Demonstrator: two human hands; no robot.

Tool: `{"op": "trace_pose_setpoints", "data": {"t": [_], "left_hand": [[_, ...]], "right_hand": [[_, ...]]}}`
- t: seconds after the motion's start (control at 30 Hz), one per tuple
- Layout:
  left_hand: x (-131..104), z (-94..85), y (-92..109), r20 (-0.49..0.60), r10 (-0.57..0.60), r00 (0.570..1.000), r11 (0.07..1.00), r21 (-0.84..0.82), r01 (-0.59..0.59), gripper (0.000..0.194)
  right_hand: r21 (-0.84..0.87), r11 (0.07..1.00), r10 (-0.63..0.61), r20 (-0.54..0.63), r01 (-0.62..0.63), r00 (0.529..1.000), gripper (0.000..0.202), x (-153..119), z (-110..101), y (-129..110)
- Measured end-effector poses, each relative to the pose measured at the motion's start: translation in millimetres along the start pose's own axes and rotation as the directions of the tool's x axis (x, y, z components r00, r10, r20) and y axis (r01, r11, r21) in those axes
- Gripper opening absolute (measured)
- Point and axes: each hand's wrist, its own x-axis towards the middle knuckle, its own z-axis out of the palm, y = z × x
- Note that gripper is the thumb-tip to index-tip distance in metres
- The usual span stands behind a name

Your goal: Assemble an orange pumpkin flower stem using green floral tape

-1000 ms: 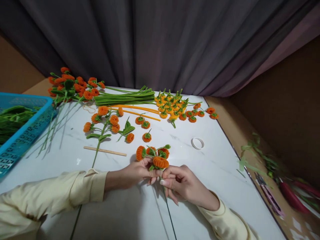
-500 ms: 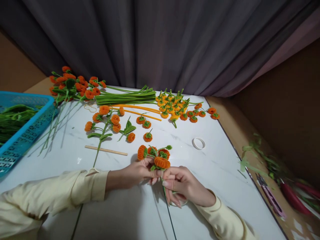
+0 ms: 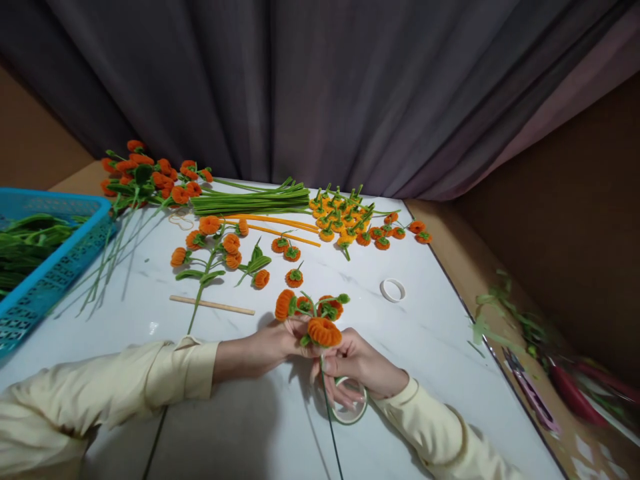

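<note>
My left hand [image 3: 290,340] is closed around the upper stem of a spray of orange pipe-cleaner flowers [image 3: 324,331], just under the blooms. The spray also has small green buds and a thin dark green stem [image 3: 331,420] running down toward me. My right hand [image 3: 370,368] pinches at the stem below the blooms. Its lower fingers pass through a roll of floral tape [image 3: 356,418], a white ring with a green outer edge. The exact spot where the fingertips meet the stem is partly hidden by the front flower.
A finished-looking orange flower stem [image 3: 204,283] lies left, above a wooden stick [image 3: 213,305]. Behind are green stems [image 3: 255,200], yellow flower heads [image 3: 345,217] and an orange bunch [image 3: 150,175]. A blue basket [image 3: 55,260] stands left. A white ring [image 3: 393,290] and pink-handled cutter [image 3: 533,393] lie right.
My right hand has turned and shifted slightly left, bringing the tape roll into clearer view. The front flower has tilted to face me more. The left hand keeps its hold.
</note>
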Motion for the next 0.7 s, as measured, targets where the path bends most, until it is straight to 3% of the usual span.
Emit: {"op": "trace_pose_setpoints", "data": {"t": [0.23,0.37,0.47,0.6,0.7], "left_hand": [[6.5,11.5,30.2,0.005,0.151,0.989,0.986,-0.077,-0.15,0.034],[11.5,7.6,46.9,0.161,0.218,0.963,0.974,0.021,-0.224,0.045],[15.8,0.4,49.4,0.279,0.191,0.941,0.97,0.092,-0.225,0.045],[19.9,-3.8,51.3,0.326,0.175,0.929,0.965,0.128,-0.227,0.043],[19.4,-1.2,59.7,0.301,0.216,0.929,0.953,0.14,-0.268,0.043]], "right_hand": [[0.039,0.997,-0.063,0.057,0.061,0.996,0.044,16.3,5.6,-22.2],[0.014,1.0,0.005,0.176,-0.008,0.984,0.044,24.5,7.0,-30.2],[-0.01,0.999,0.048,0.247,-0.046,0.968,0.046,31.3,5.3,-21.7],[-0.158,0.987,0.021,0.176,0.007,0.984,0.052,37.5,0.0,-10.6],[-0.329,0.943,-0.015,0.083,0.042,0.996,0.054,36.5,-2.6,-18.3]]}}
